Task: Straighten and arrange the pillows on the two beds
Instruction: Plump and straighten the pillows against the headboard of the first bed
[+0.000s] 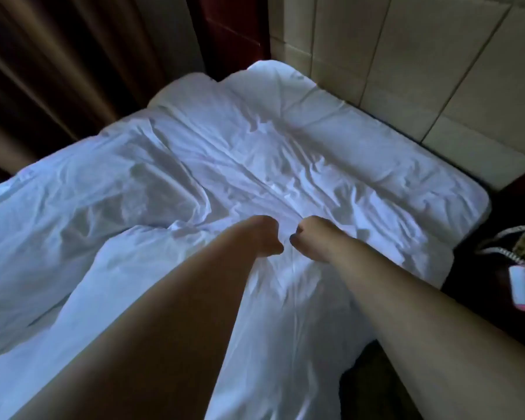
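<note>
Dim curtains (52,71) flank the bed where left hand (264,236) and right hand (314,237) clutch the duvet (194,165).

Both fists, left hand (265,237) and right hand (312,237), clench the white duvet (194,165)

Pillow (361,140): white, long, lying flat along the head of the bed (73,222) against the padded headboard, under creased white linen. Outline soft and rumpled; whether one pillow or two cannot be told.
</note>
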A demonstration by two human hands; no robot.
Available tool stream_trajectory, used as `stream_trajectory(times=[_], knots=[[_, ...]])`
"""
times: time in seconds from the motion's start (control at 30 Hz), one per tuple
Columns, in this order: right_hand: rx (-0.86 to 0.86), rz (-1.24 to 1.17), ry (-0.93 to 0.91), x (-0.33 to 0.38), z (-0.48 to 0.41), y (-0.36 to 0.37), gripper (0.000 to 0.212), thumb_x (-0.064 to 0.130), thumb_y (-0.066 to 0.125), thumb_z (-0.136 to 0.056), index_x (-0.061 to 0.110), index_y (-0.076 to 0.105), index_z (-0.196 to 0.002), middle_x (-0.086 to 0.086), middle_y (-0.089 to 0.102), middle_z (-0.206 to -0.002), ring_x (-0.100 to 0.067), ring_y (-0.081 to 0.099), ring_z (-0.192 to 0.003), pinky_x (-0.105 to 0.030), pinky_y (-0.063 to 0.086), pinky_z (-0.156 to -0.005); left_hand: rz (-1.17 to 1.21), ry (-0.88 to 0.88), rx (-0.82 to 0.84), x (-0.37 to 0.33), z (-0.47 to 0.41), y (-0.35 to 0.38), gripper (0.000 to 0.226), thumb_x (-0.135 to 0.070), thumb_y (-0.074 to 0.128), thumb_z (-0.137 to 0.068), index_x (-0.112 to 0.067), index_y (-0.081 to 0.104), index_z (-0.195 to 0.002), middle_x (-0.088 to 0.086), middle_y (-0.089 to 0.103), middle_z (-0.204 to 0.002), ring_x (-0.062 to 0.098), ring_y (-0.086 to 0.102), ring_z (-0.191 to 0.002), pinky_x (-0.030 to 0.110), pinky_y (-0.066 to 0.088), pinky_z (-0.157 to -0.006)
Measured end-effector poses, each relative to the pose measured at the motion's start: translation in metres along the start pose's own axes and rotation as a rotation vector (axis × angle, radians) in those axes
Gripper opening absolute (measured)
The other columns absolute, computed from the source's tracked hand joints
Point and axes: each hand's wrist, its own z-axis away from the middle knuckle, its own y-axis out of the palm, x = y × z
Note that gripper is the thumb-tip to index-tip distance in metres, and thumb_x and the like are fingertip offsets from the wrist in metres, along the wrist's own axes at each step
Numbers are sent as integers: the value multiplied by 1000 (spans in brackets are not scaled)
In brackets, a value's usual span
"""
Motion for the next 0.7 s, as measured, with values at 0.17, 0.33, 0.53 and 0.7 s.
stream_trajectory(times=[0.17,0.33,0.53,0.7], knots=[[132,78,-4,-28,-42,54,26,21,45,-96,4,63,-101,-17,65,-112,-32,61,-104,-33,43,-77,113,26,139,-17,-45,32,38,-27,63,-89,-8,60,-122,10,59,-126,26,55,-118,33,45,-97],[20,-71,177,-70,-49,79,37,26,42,-99,5,55,-126,-16,59,-127,-30,56,-118,-35,43,-98,76,65,154,-39,-79,65,74,-46,72,-77,-29,38,-141,7,40,-137,30,44,-126,41,42,-101],[6,-283,580,-98,-55,112,95,46,70,-81,4,15,-146,-17,30,-147,-33,33,-138,-42,30,-110,-173,54,122,-61,-107,92,101,-45,82,-67,-30,22,-146,7,44,-142,27,39,-134,39,30,-107],[-2,-597,623,-111,-56,141,80,58,73,-72,7,48,-128,-14,52,-136,-28,50,-128,-34,41,-106,-188,-33,195,-53,-110,92,50,-37,69,-79,-20,55,-124,-1,61,-116,22,56,-117,37,38,-95]])
